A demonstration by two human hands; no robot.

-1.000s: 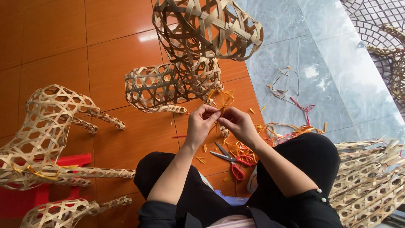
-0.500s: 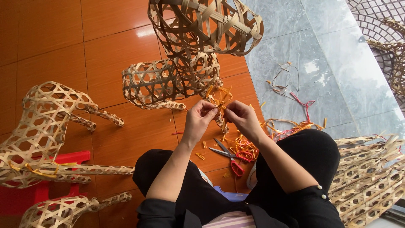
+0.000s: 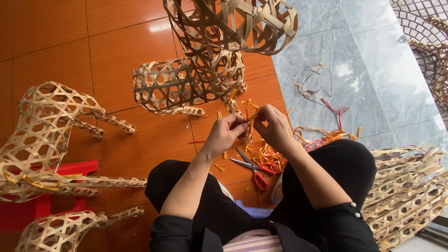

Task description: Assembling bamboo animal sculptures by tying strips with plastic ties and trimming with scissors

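Above the person's lap, over the orange tiled floor (image 3: pixel 56 42), both hands meet at the leg of a woven bamboo animal frame (image 3: pixel 205 70). The left hand (image 3: pixel 227 133) is closed in a pinch, thumb and forefinger pressed on a thin orange-yellow strip (image 3: pixel 247 112) that stands up between the two hands. The right hand (image 3: pixel 275 127) is curled shut on the same strip from the other side, its fingertips almost touching those of the left. The strip sits just below the frame's lower end, beside one of its wrapped legs.

On the floor just under the hands lies a pair of scissors (image 3: pixel 252 169) with red handles, blades pointing away to the left, next to a loose heap of orange and yellow strips (image 3: pixel 270 156). More cut strips, some red, are scattered on the grey marble slab (image 3: pixel 373 84) to the right.

To the left stands another bamboo animal frame (image 3: pixel 44 135), tied with a yellow strip, over a red plastic stool (image 3: pixel 51 186); a third frame (image 3: pixel 65 231) lies below it. At the right edge lies a stack of flat woven bamboo pieces (image 3: pixel 406 191). No packages, labels or signs are in view.
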